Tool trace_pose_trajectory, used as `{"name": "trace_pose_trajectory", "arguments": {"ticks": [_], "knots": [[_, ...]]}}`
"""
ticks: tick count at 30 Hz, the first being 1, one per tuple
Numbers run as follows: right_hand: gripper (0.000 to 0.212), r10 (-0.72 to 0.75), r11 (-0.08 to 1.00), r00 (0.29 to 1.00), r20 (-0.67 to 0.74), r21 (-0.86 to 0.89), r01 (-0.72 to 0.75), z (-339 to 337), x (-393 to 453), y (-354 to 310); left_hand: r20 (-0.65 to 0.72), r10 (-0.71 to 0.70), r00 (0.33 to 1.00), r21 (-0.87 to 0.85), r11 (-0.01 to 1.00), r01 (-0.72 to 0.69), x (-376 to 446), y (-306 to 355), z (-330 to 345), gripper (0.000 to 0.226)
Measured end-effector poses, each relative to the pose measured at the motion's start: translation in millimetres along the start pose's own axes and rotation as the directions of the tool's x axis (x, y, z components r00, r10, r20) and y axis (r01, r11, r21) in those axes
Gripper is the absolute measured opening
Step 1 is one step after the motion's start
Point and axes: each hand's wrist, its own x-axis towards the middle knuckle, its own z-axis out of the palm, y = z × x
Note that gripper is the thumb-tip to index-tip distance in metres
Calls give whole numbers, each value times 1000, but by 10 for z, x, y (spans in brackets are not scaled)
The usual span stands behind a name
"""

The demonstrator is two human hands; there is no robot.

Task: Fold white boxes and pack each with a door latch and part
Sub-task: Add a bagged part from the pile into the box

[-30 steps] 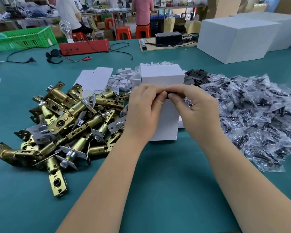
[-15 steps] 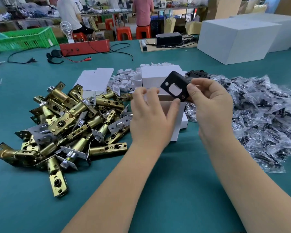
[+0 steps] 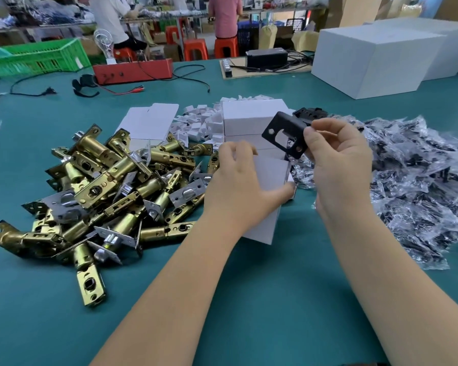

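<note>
Head view: left hand [image 3: 245, 191] grips the small white cardboard box [image 3: 269, 178], right hand [image 3: 339, 165] pinches a flat black metal plate [image 3: 284, 134] (packing step); next, probably slip it inside

Left hand [image 3: 242, 191] covers most of the small white box [image 3: 271, 175]; whether it's open on top can't be told, nor what's inside. Right hand [image 3: 339, 165] hides one end of the black plate [image 3: 286, 134]. Latch pile [image 3: 111, 191]: lower latches buried under upper ones. Bagged parts [image 3: 418, 180] run off the right edge, contents unclear through the plastic. Both forearms cut off at the bottom edge. Background people cropped at the top. Small white pieces [image 3: 196, 122] behind the box too tiny to identify.
</note>
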Motion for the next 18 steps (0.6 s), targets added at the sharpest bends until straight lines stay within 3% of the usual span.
{"name": "trace_pose_trajectory", "arguments": {"ticks": [2,7,18], "knots": [[19,56,998,998,-4,-26,-56,-10,24,37,39,14,999,15,1000,-15,4,-23,3,68],[19,111,993,994,26,-30,-110,-3,34,60,-9,64,998,-115,991,-65,-45,4,42,91],[28,9,971,982,190,-235,37,27,-43,23,-89,33,996,-220,974,-52,-80,14,89,103]]}}
